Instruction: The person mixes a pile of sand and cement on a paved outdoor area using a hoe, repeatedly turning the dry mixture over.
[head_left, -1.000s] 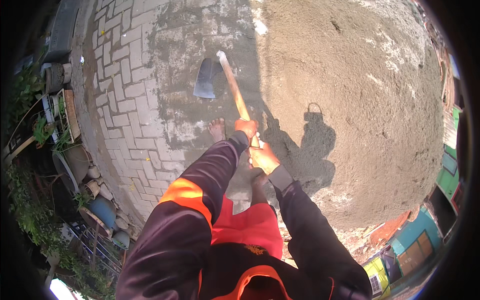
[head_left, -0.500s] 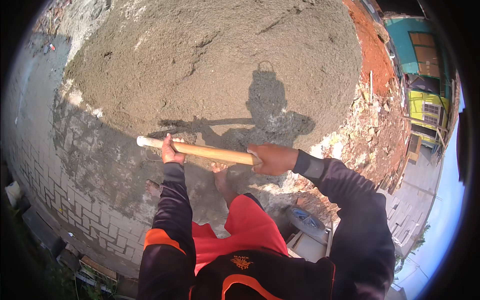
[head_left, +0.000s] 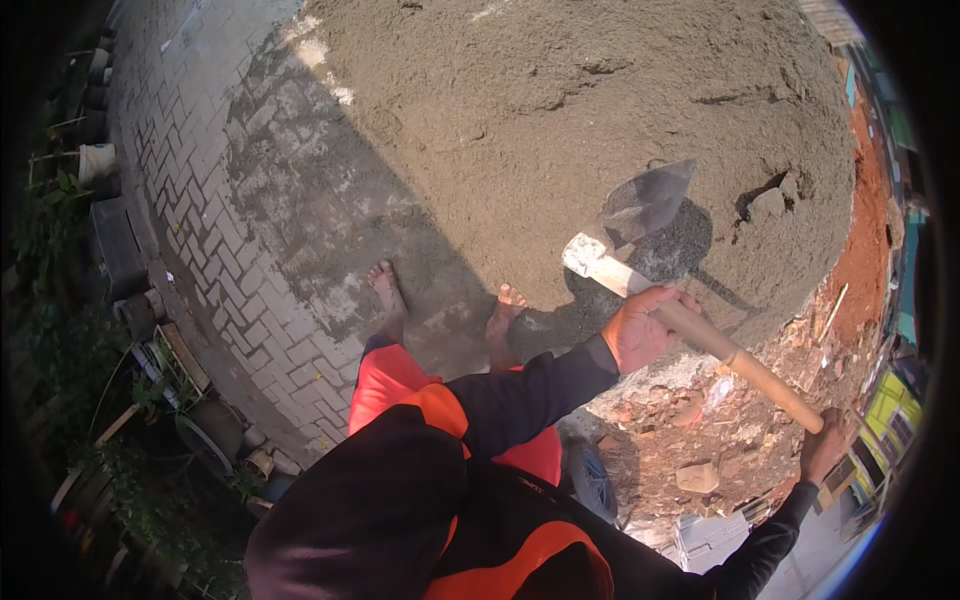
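A hoe with a pale wooden handle (head_left: 745,362) slants across the right half of the head view. Its grey, pointed metal blade (head_left: 650,200) shows beyond the whitish head end of the handle, over a broad heap of wet grey mortar (head_left: 480,130). Whether the blade touches the mortar I cannot tell. My left hand (head_left: 643,327) is closed round the handle partway down from the blade. Out at the lower right, my right hand (head_left: 826,446) grips the handle's far end.
My bare feet (head_left: 387,288) stand on mortar-smeared ground at the heap's edge. Paving blocks (head_left: 200,220) stretch to the left, bordered by pots and plants. Broken rubble (head_left: 695,478) and reddish soil lie at the right. A wheel (head_left: 592,480) is beside my legs.
The hoe has swung to the right, and its blade has come into view over the mortar. My right hand has moved outward to the lower right; my view has turned.
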